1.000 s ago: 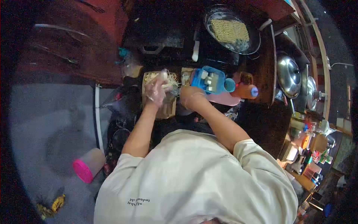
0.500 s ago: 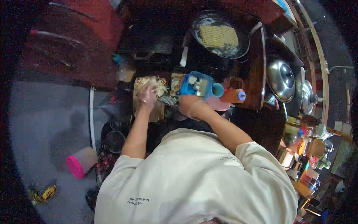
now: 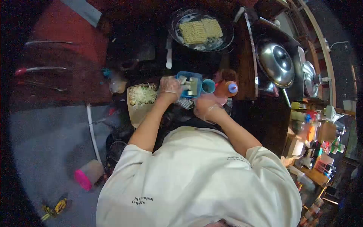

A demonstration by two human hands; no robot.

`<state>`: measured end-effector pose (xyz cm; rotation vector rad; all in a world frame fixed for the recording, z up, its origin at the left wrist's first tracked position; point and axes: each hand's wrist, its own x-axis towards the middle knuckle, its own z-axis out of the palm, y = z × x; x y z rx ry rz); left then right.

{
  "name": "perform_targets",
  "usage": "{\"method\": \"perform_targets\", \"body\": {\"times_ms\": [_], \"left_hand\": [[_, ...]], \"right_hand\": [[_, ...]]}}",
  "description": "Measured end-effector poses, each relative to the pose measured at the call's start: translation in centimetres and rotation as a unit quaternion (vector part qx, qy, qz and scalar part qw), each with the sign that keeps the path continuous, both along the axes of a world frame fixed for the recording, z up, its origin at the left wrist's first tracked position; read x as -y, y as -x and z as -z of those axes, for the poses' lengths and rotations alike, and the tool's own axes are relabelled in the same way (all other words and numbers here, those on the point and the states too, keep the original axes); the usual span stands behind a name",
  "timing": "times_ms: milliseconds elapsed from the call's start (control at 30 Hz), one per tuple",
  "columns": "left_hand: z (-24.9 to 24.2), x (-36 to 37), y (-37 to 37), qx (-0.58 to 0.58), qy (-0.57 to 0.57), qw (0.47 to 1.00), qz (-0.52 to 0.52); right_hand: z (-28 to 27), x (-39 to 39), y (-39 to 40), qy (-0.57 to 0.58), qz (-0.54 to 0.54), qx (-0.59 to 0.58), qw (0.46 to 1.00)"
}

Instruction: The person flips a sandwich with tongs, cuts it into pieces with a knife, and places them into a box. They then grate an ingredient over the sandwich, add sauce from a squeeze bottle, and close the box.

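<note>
My left hand, in a clear plastic glove, is at the left side of a blue plastic container, its fingers curled at the wall. Several pale blocks lie inside the container. Just below it is my gloved right hand, beside something pink; its fingers are hidden. A small metal grater lies between my hands, partly covered. To the left, pale shreds are heaped on brown food on a sheet of brown paper.
A frying pan with two noodle slabs stands at the back. Right of the container are a blue cup and an orange bottle. A domed metal lid is farther right; a pink-lidded tub lies at lower left.
My left hand has moved right, from above the shreds to the container's left side. My right hand has come away from the container to just below it. The view has shifted slightly.
</note>
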<state>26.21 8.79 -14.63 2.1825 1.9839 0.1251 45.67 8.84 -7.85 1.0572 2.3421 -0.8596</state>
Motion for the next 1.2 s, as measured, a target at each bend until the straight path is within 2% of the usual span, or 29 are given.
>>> {"method": "perform_targets", "body": {"times_ms": [33,133,167,267,333,367,400,467,500,533,567,600,633,667,700,733,767,833,867,900,933,967,1000,1033,1067,1100,1133,1167,1200], "left_hand": [[-0.4,0.6,0.7,-0.005,0.001,1.0,-0.004],[-2.2,3.5,4.2,0.102,0.017,0.975,-0.198],[2.5,5.4,6.7,0.187,-0.026,0.953,-0.238],[1.5,9.5,6.3,0.262,-0.061,0.912,-0.311],[-4.2,10.6,4.7,0.112,-0.1,0.987,-0.051],[-3.1,11.8,4.1,0.151,-0.197,0.964,-0.1],[-1.7,11.9,5.8,0.147,-0.199,0.963,-0.105],[1.1,12.2,10.5,0.17,-0.126,0.966,-0.15],[2.2,12.9,12.3,0.125,-0.018,0.967,-0.223],[1.9,12.8,12.5,0.127,-0.023,0.967,-0.219],[1.2,12.9,12.5,0.141,-0.155,0.962,-0.173],[0.4,13.2,12.6,0.15,-0.287,0.938,-0.125],[-0.2,13.5,12.2,0.14,-0.222,0.961,-0.082],[0.1,13.8,12.4,0.073,-0.133,0.988,-0.04],[0.4,14.0,13.0,0.003,-0.04,0.999,-0.005],[-0.6,14.3,13.7,0.041,0.056,0.994,-0.08],[-0.5,15.1,14.6,0.034,0.004,0.995,-0.097],[-1.4,14.2,16.1,0.022,-0.059,0.992,-0.109],[-3.0,13.6,16.2,0.015,0.022,0.995,-0.095],[-4.1,13.0,16.5,0.009,0.103,0.991,-0.081],[-4.8,12.3,17.1,0.006,0.095,0.992,-0.084],[-5.5,11.6,18.1,-0.001,0.037,0.996,-0.086],[-6.3,10.9,19.2,-0.009,-0.021,0.996,-0.088],[-9.8,10.5,19.5,0.04,-0.172,0.979,-0.097],[-11.0,9.3,20.5,0.009,-0.193,0.962,-0.195],[-12.4,7.7,21.8,-0.021,-0.213,0.933,-0.29],[-14.3,6.0,24.2,-0.039,-0.421,0.877,-0.229],[-17.9,4.0,25.1,0.278,-0.366,0.82,-0.341],[-24.5,3.4,24.5,0.199,-0.383,0.838,-0.334]], "right_hand": [[-0.3,-0.1,0.4,-0.003,-0.002,0.005,1.0],[-0.3,-0.2,2.0,0.019,0.006,-0.024,1.0],[-0.2,-0.4,3.4,0.017,0.007,-0.028,0.999],[1.8,-0.4,7.9,-0.02,-0.014,-0.082,0.996],[-0.7,-0.4,11.1,-0.038,-0.093,-0.064,0.993],[-1.8,-0.6,11.6,-0.044,-0.164,-0.164,0.972],[-1.5,-0.6,12.6,-0.044,-0.169,-0.167,0.97],[0.4,-0.5,14.1,-0.016,-0.135,-0.096,0.986],[4.2,0.0,14.7,0.012,-0.079,-0.108,0.991],[7.8,0.1,14.7,0.006,-0.076,-0.107,0.991],[10.9,0.0,14.2,-0.015,-0.176,-0.246,0.953],[12.2,-0.2,14.3,-0.038,-0.275,-0.378,0.883],[12.0,-0.4,15.3,0.347,-0.003,-0.27,0.898],[11.5,-0.5,16.7,0.653,0.262,-0.097,0.704],[10.0,-0.7,17.2,0.691,0.312,-0.086,0.647],[8.3,-0.8,16.9,0.725,0.362,-0.07,0.583],[7.1,-0.7,16.8,0.724,0.348,-0.074,0.591],[5.2,-1.4,16.3,0.748,0.317,-0.166,0.559],[4.8,-1.7,16.2,0.745,0.312,-0.171,0.565],[4.4,-2.1,16.2,0.784,0.328,-0.179,0.496],[3.7,-2.7,16.2,0.82,0.34,-0.184,0.423],[0.3,-3.1,16.0,0.864,0.287,-0.209,0.358],[-2.2,-3.1,15.7,0.863,0.279,-0.21,0.366],[-4.4,-2.9,15.3,0.824,0.298,-0.296,0.381],[-6.1,-2.7,14.9,0.778,0.314,-0.38,0.39],[-7.3,-2.8,14.4,0.772,0.335,-0.379,0.385],[-7.5,-2.9,14.2,0.771,0.329,-0.384,0.387],[-7.5,-2.9,13.9,0.734,0.323,-0.388,0.455],[-7.5,-2.8,13.7,0.691,0.316,-0.389,0.521]]}}
